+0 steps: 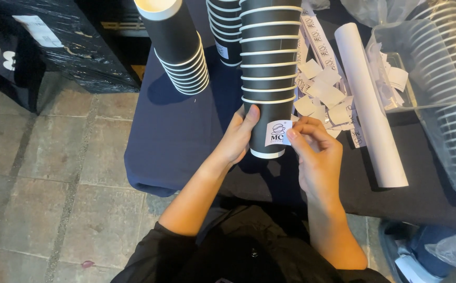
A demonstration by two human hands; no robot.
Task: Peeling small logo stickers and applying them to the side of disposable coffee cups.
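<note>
Dark-clothed table (pixel 175 136) over stone floor — left hand (pixel 237 137) wraps fingers around black cup stack (pixel 270 68) near the front edge; right hand (pixel 317 152) pinches white sticker (pixel 278 132) onto the bottom cup — paper roll (pixel 372 105) alongside.

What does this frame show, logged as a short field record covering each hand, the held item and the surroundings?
left hand: left hand grips the side of the tall stack of black paper cups with white rims
right hand: right hand, fingertips on the small white square sticker on the lowest cup
surface: dark blue tablecloth
nearby: shorter leaning stack of black cups; loose white sticker backings; white paper roll; clear plastic tray
floor: grey stone paving
</note>
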